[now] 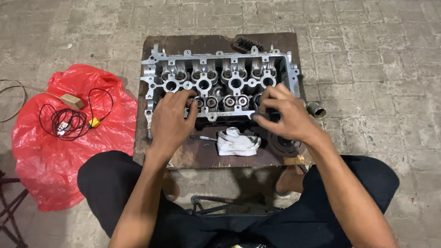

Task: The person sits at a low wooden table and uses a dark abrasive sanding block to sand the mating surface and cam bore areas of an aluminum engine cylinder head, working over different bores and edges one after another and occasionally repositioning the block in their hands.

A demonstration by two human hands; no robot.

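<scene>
We see a dark, worn wooden board (183, 156) lying flat on a floor of grey paving bricks (376, 55). On the board rests a silver aluminium cylinder head (220, 80), with a crumpled white rag (236, 142) near its front edge, a thin metal tool (204, 138) just beside the rag, and a dark round metal part (282, 146) at the right. A black bristle brush (248, 44) lies at the board's far edge. Left of the board, a red plastic bag (50, 151) lies on the bricks, and a short metal cylinder (316, 110) lies at the right.

Both hands cover the cylinder head's (220, 78) near edge; the right hand (282, 115) hides part of a round metal disc (282, 146).
</scene>
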